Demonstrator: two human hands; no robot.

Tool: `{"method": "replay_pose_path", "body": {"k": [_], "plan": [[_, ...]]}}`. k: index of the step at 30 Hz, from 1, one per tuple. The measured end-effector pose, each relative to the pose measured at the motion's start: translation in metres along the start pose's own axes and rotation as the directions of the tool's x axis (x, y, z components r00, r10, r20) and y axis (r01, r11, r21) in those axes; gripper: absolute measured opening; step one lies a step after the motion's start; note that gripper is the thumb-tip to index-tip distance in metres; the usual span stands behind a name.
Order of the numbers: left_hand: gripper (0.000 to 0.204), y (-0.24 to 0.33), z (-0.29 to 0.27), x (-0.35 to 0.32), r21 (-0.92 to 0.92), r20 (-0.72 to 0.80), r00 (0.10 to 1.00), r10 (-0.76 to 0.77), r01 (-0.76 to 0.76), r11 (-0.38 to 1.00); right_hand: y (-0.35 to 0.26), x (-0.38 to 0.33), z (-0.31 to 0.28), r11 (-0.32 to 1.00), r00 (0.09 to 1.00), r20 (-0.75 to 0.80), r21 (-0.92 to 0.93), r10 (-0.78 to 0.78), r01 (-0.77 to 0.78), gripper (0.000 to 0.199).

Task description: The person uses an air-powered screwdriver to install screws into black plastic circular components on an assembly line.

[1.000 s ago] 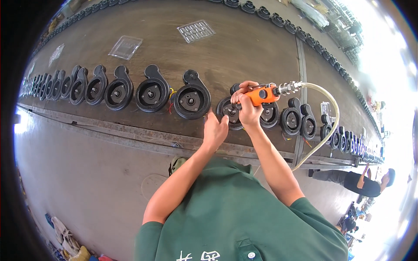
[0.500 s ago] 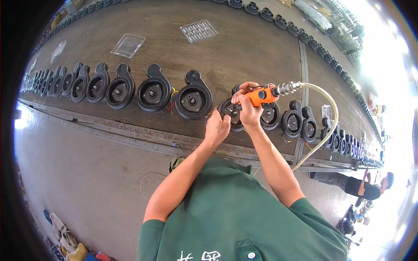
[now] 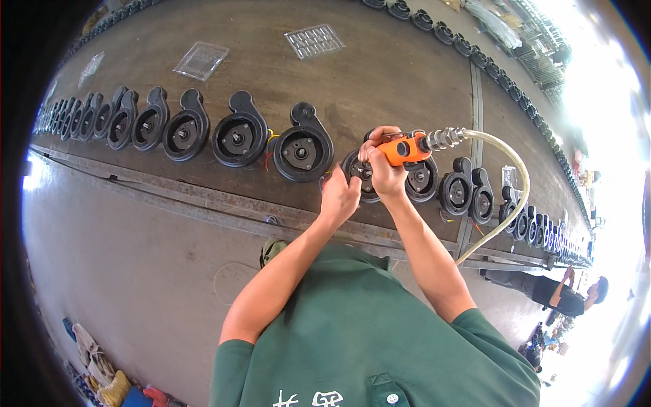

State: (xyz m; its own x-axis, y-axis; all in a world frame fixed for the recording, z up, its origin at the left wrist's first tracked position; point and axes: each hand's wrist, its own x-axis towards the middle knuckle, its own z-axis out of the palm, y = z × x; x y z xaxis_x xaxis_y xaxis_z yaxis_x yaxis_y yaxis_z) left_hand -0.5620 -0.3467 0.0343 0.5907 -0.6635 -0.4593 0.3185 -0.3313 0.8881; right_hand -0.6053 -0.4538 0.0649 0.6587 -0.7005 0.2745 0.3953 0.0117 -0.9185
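My right hand [image 3: 386,171] is wrapped round an orange air-powered tool [image 3: 401,150] with a metal coupling and a clear hose [image 3: 523,178] at its right end. The tool is above a black round housing [image 3: 367,192], and its working tip is hidden behind the hand. At the left edge of that same housing, my left hand [image 3: 340,197] has curled fingers, with the thumb at the rim. Immediately left of it stands another black round housing [image 3: 303,154] with a neck, a metal plate and a centre shaft. One more black housing [image 3: 421,182] is partly behind the tool.
Similar housings stretch left [image 3: 184,127] and right [image 3: 456,192] along the near edge of the brown table [image 3: 325,88]. Clear plastic trays [image 3: 314,42] lie farther back. A second row of black parts [image 3: 463,45] curves along the far side. Another person [image 3: 559,295] stands at right.
The whole view has shifted slightly. Both hands and the orange tool stay in nearly the same place over the same housing.
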Motion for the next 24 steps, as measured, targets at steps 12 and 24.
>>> {"method": "replay_pose_path", "body": {"k": [12, 24], "plan": [[0.039, -0.034, 0.011, 0.016, 0.097, -0.11, 0.981, 0.163, -0.152, 0.984, -0.003, -0.002, 0.007, 0.984, 0.997, 0.039, -0.163, 0.072, -0.065, 0.018], [0.038, -0.036, 0.014, 0.017, 0.109, -0.108, 0.985, 0.132, -0.12, 0.987, 0.008, 0.001, 0.008, 0.999, 0.997, -0.081, -0.048, 0.007, -0.011, 0.017]]}}
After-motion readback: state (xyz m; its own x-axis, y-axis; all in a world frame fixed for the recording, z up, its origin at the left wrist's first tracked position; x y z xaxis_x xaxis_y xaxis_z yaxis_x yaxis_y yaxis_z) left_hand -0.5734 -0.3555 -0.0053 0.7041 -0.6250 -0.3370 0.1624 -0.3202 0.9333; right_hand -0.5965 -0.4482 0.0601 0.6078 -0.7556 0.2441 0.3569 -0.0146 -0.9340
